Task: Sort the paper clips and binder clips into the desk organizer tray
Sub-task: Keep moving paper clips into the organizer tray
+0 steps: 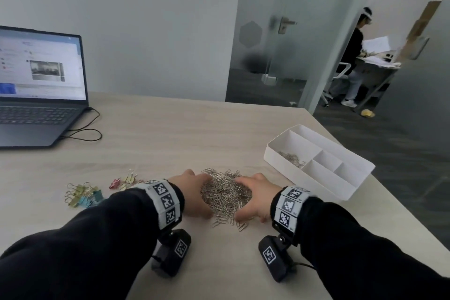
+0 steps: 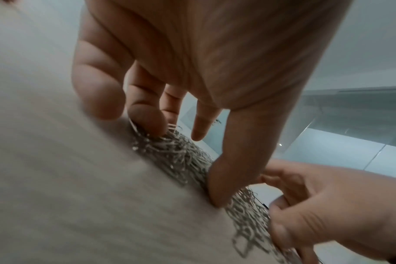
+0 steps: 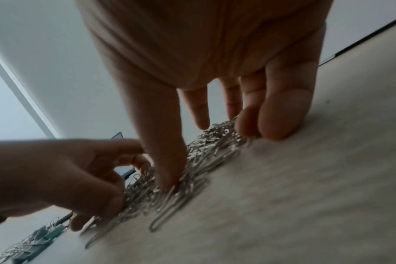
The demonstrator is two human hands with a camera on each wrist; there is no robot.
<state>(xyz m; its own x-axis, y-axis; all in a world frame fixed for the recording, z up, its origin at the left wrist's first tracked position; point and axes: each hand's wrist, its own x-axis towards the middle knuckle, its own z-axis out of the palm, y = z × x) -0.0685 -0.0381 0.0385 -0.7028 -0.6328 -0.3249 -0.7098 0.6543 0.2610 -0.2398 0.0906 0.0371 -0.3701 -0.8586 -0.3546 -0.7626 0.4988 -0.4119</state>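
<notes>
A heap of silver paper clips [image 1: 225, 193] lies on the desk in front of me. My left hand [image 1: 194, 192] presses against its left side and my right hand [image 1: 255, 196] against its right side, cupping it between them. In the left wrist view the left hand [image 2: 183, 160] has straight fingers and thumb touching the clips [image 2: 176, 151]. The right hand [image 3: 215, 155] stands the same way on the clips [image 3: 201, 148]. The white organizer tray [image 1: 304, 179] sits to the right, with some paper clips [image 1: 292, 158] in one compartment. Coloured binder clips [image 1: 82, 195] lie to the left.
An open laptop [image 1: 41, 85] with a black cable [image 1: 85, 131] stands at the far left. The desk's right edge runs just beyond the tray. More binder clips [image 1: 124, 180] lie by my left wrist. A person sits at another desk beyond a glass door.
</notes>
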